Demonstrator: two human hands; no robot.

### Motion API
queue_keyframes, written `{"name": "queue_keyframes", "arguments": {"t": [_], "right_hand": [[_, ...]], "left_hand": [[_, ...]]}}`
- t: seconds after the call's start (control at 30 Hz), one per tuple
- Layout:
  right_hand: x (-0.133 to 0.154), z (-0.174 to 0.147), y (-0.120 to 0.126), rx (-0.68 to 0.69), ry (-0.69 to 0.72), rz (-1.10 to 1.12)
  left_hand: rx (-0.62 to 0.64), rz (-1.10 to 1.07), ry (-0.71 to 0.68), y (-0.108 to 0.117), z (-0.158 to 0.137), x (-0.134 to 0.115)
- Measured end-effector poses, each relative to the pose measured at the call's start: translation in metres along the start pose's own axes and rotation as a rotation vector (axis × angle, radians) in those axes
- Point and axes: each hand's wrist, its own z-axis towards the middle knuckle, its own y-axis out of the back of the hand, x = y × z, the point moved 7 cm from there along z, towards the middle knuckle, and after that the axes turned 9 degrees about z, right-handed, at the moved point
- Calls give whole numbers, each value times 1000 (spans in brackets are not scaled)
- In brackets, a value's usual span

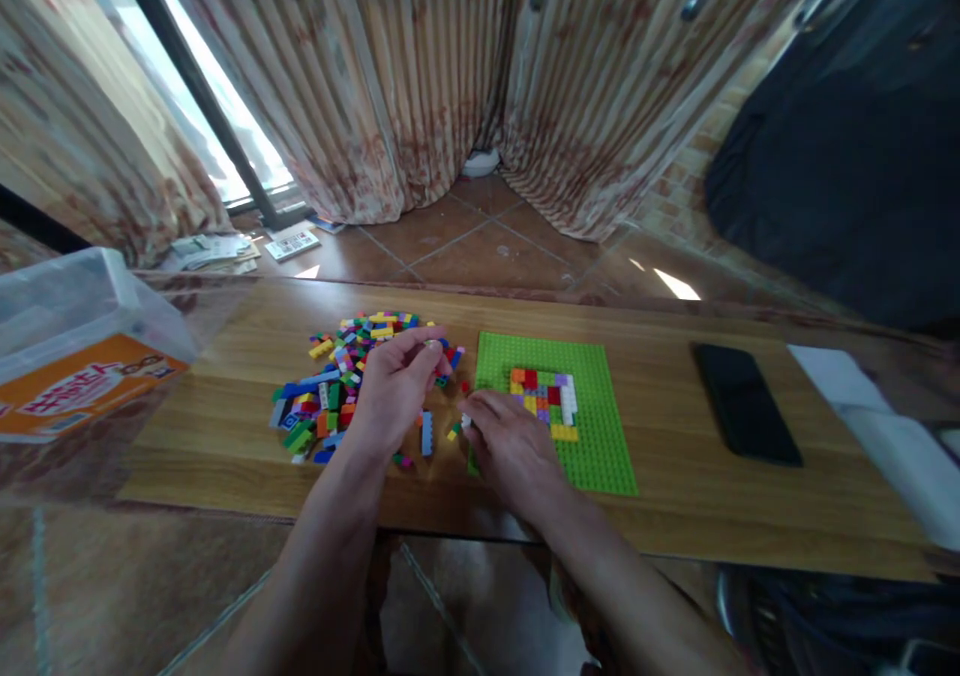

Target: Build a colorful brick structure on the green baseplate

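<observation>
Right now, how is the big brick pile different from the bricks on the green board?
The brick pile lies jumbled, while the board bricks sit close together in a neat patch. The brick pile spreads wide; the board bricks cover a smaller area. The brick pile is on the wooden table, but the board bricks are on the green board. Both have red and yellow pieces.

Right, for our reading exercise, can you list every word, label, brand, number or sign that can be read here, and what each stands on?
None can be quoted with confidence.
Orange label on the clear plastic box: large white characters, too blurred to read.
White packet on the floor: dark print, too small.
Loose bricks, green baseplate, phone: no lettering I can make out.
</observation>
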Motion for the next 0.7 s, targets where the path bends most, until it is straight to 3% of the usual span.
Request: {"name": "queue_keyframes", "arguments": {"t": [0.3,0.7], "right_hand": [[3,0,-2,-20,6,48],[10,10,-15,-49,22,115]], "left_hand": [[-33,-44,-12,4,1,-1],[-137,-156,-77,29,2,-7]]}}
